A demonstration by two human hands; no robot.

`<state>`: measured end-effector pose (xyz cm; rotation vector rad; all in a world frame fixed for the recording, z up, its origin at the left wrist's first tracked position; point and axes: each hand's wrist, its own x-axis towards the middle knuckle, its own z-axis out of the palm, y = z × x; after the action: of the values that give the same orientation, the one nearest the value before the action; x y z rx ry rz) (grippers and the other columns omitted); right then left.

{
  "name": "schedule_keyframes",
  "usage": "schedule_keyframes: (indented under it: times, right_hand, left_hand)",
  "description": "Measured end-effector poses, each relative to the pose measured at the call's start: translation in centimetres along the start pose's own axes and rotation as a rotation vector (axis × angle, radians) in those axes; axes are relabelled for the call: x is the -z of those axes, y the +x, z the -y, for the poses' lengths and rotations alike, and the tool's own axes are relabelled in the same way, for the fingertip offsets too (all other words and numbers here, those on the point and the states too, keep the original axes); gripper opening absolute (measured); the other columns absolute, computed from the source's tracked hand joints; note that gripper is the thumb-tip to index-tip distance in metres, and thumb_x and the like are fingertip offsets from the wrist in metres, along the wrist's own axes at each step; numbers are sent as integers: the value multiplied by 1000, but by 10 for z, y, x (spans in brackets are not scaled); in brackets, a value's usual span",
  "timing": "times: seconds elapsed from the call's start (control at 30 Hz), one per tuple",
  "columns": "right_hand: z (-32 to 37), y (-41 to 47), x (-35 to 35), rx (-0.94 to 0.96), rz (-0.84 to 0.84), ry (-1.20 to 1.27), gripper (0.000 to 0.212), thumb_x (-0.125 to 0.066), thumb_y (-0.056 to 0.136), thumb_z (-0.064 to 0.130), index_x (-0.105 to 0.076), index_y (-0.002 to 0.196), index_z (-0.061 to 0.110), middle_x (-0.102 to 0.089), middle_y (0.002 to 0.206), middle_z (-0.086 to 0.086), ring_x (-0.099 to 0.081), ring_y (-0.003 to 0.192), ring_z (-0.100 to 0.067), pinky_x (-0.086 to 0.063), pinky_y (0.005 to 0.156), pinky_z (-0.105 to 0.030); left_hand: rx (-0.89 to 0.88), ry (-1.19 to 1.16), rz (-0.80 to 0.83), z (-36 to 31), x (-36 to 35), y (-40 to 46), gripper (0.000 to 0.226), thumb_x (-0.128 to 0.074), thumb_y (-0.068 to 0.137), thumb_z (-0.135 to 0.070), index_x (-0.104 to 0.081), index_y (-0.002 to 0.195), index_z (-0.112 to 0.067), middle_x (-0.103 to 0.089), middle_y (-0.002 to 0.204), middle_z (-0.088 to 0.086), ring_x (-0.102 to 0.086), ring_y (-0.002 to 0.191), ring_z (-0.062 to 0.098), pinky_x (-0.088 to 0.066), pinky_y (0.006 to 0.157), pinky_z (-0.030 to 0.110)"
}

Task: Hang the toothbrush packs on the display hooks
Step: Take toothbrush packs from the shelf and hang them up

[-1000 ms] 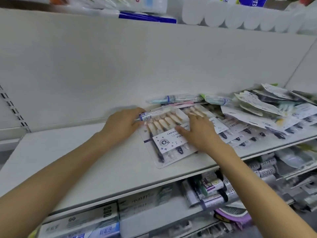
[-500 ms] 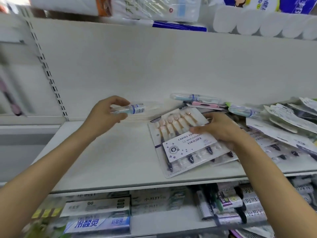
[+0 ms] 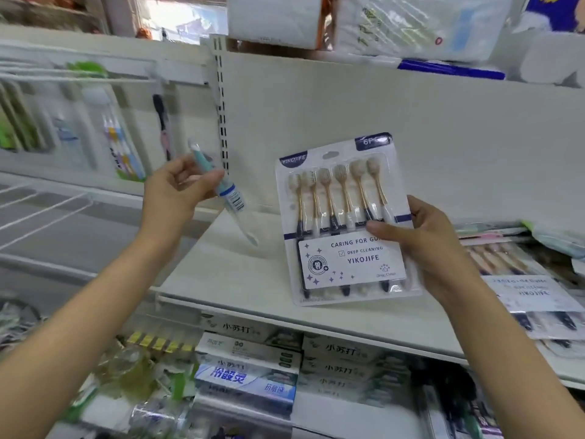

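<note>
White shelf (image 3: 253,270) below — left hand (image 3: 177,188) grips single toothbrush (image 3: 221,188), right hand (image 3: 424,245) six-pack (image 3: 342,223).

White shelf (image 3: 240,280) with plain back panel (image 3: 411,128); slotted upright (image 3: 221,122); wire rack (image 3: 41,213) left; toothpaste boxes (image 3: 247,375) below

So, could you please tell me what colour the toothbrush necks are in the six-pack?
Gold necks in the clear six-brush blister pack, seen in the head view.

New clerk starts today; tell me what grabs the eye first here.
The clear six-brush blister pack with a white YIKOJIFE label, held upright over the white shelf by the right hand. Next, the slim clear tube holding a teal toothbrush in the left hand, near the white wire hooks.
</note>
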<state>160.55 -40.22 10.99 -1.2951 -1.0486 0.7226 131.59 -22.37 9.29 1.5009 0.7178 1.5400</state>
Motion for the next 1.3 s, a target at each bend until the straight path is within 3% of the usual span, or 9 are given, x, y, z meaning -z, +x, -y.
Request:
schedule_keyframes:
  times: [0.2,0.3,0.47,0.6,0.73,0.93,1.0,1.2,1.3]
  right_hand:
    - [1,2,-91,49,104,17,41,-79,74,-6,-65,111,3,-76,99,-13,-75,87,-32,-62,75,-44]
    - [5,0,-146,69,166,15,44,-80,73,-7,-65,112,5,-77,99,-10,-75,89,-29,-63,76,-41]
    - [7,-10,-245,77,257,43,47,-81,73,-4,-64,115,8,-77,101,-8,-75,91,-27,-61,82,-46]
    - [9,-21,-324,77,314,106,53,-81,72,-4,-63,120,8,-76,106,-8,-74,97,-27,-59,88,-47]
    - [9,-32,-400,85,353,150,50,-80,72,-3,-64,119,7,-77,106,-8,-74,98,-26,-60,86,-43]
    - [10,-46,-504,109,423,220,44,-77,74,-8,-66,114,8,-78,102,-5,-75,94,-21,-60,78,-28]
    - [11,-48,-537,109,445,229,44,-78,73,-7,-66,112,8,-78,101,-6,-75,94,-22,-60,79,-29]
    - [8,-51,-622,102,523,264,47,-77,75,-9,-64,118,5,-77,105,-8,-75,94,-23,-60,74,-26]
    - [3,-46,-658,113,545,261,49,-79,74,-7,-63,119,5,-77,105,-6,-75,95,-22,-60,77,-29]
  left_hand:
    - [-2,40,-90,-10,94,-12,11,-69,92,-14,-68,100,-21,-69,79,-11,-69,76,8,-61,69,28]
    - [0,38,-128,-18,150,-19,10,-75,86,-24,-69,95,-26,-71,80,-10,-71,78,10,-62,71,30]
    - [18,114,-205,-28,250,-30,22,-59,98,-12,-61,118,-4,-69,79,-11,-68,75,9,-60,69,26]
    - [67,129,-253,-38,327,-40,24,-55,100,-15,-63,122,-8,-70,91,-3,-67,74,8,-57,66,22]
    - [110,133,-287,-49,400,-50,18,-53,100,-16,-67,111,-22,-75,89,-10,-68,76,8,-58,67,21]
    - [140,207,-315,-68,497,-67,28,-53,101,-17,-64,126,-16,-73,106,2,-69,86,17,-56,63,21]
    - [141,229,-341,-75,523,-72,29,-52,101,-16,-63,128,-13,-72,103,3,-68,83,17,-54,59,19]
    - [156,307,-375,-78,590,-84,28,-53,100,-15,-65,126,-13,-71,102,-5,-68,86,10,-57,67,23]
    - [158,324,-397,-74,614,-83,24,-54,99,-12,-68,117,-21,-72,100,-6,-68,86,9,-57,66,22]
